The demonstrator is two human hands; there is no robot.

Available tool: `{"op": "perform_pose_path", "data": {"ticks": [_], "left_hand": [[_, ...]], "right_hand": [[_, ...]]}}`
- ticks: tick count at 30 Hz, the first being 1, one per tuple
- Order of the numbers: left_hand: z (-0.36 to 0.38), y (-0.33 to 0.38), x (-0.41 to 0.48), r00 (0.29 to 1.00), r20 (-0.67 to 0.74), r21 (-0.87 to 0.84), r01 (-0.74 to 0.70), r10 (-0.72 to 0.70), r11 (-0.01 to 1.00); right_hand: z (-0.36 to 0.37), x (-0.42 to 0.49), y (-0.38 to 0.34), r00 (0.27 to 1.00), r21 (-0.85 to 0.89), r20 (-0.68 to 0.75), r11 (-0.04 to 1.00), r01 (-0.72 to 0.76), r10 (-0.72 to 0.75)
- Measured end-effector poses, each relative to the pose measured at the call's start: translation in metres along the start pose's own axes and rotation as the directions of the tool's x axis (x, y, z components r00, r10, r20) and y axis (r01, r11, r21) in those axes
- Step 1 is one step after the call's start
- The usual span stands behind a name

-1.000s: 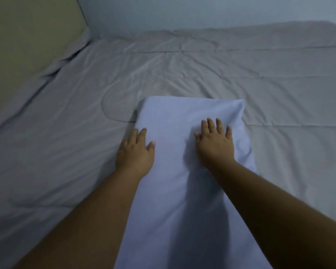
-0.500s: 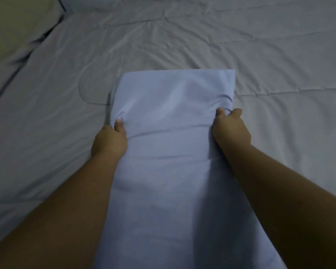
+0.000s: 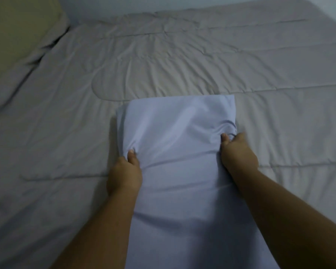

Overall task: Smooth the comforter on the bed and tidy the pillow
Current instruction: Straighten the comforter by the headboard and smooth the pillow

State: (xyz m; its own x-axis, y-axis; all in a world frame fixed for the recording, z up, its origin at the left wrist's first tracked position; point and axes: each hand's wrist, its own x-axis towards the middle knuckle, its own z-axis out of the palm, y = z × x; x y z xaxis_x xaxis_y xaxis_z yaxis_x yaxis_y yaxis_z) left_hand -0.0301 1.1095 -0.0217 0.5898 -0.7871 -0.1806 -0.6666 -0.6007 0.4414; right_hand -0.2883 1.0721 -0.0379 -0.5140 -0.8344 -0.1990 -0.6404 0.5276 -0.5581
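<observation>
A long pale blue pillow [image 3: 178,171] lies lengthwise on the grey comforter [image 3: 182,55], running from the bottom edge of the view to the middle. My left hand [image 3: 124,173] grips the pillow's left side, thumb on top, fabric bunched under it. On the right side my right hand [image 3: 238,152] grips the pillow too, with creases gathered at the thumb. The comforter is wrinkled above the pillow, with a curved stitched seam showing.
An olive-tan wall or headboard [image 3: 14,26] stands at the upper left, where the comforter's edge folds against it. A pale wall [image 3: 163,2] runs along the far side. The bed's far right corner [image 3: 318,8] curves away.
A second ago both hands lay flat on the pillow; they have since moved to its sides and taken hold. The view has tilted up, showing more of the far bed.
</observation>
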Motion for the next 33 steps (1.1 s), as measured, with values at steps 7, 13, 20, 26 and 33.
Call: {"op": "perform_pose_path", "data": {"ticks": [7, 13, 20, 26, 33], "left_hand": [[-0.01, -0.028, -0.015, 0.994, 0.064, -0.033, 0.095, -0.093, 0.995], [0.003, 0.004, -0.032, 0.661, 0.111, 0.26, -0.74, 0.743, 0.62], [-0.003, -0.006, 0.015, 0.9, 0.184, 0.421, -0.436, 0.396, 0.795], [0.03, 0.042, -0.011, 0.778, 0.277, 0.366, -0.628, 0.564, 0.687], [0.008, -0.007, -0.021, 0.937, 0.094, 0.421, -0.343, 0.336, 0.84]], "right_hand": [[-0.01, -0.034, 0.006, 0.982, -0.126, -0.18, 0.992, 0.033, -0.055], [0.036, -0.08, -0.05, 0.561, -0.126, 0.004, 0.556, 0.821, -0.828], [-0.005, 0.011, 0.013, 0.896, -0.381, 0.191, 0.811, 0.444, -0.401], [0.027, -0.02, -0.044, 0.72, -0.239, 0.248, 0.679, 0.694, -0.648], [0.015, -0.027, 0.0, 0.912, -0.355, 0.136, 0.841, 0.409, -0.386]]}}
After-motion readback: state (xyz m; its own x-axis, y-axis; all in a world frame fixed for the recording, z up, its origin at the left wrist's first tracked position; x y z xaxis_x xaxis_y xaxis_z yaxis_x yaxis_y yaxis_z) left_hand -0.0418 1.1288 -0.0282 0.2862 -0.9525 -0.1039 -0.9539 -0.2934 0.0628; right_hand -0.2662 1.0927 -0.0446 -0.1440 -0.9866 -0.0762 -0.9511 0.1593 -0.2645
